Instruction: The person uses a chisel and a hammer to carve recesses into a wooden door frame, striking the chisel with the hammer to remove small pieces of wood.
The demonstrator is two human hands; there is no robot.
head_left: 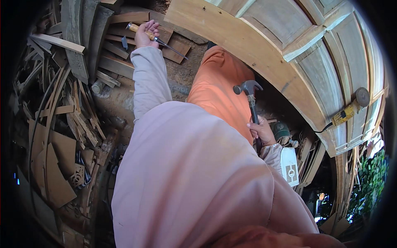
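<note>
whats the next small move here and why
Probably swing the left hand in so the chisel tip nears the panelled door: the chisel is held off to the left, apart from the wood, while the right hand already grips the hammer, head up, on the door's side.

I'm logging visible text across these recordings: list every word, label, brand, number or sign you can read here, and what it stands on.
No text can be read in this view.
Yellow power tool: any marking is too small and blurred to read.
White box-like object: a rounded shape and slots show, no readable words.
Hammer and wood-handled tool: nothing legible.
</note>
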